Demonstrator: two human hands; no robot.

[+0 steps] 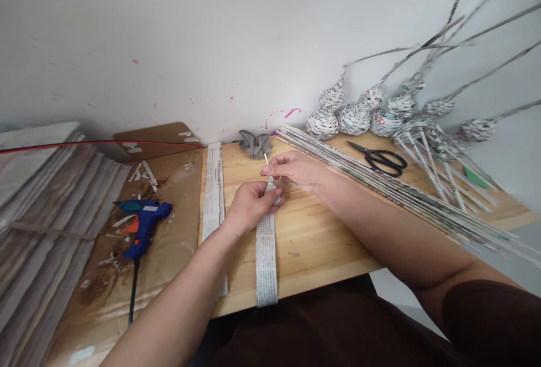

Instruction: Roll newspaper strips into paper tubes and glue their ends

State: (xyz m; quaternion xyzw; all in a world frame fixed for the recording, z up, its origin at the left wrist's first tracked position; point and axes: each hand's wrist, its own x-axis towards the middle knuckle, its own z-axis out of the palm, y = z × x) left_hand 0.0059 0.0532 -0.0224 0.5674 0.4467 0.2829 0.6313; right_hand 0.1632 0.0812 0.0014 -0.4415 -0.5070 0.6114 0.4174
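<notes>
A printed newspaper strip (266, 260) runs from the table's front edge up to my hands, its far end rolled into a thin cone. My left hand (255, 203) is closed on the strip where it narrows, thumb on top. Just beyond it, my right hand (292, 168) pinches the thin rolled tip, which pokes out pale and narrow above the fingers. To the left of the strip lies a stack of flat newspaper strips (213, 186). A crumpled grey cloth-like lump (256, 144) sits behind my hands against the wall.
Long rolled paper sticks (359, 181) lie diagonally at right, with black scissors (382, 159) beyond them. Several woven paper gourd shapes (354, 118) stand along the wall. A blue glue gun (146, 226) rests on stained cardboard (177, 254) at left, near stacked newspaper (46, 231).
</notes>
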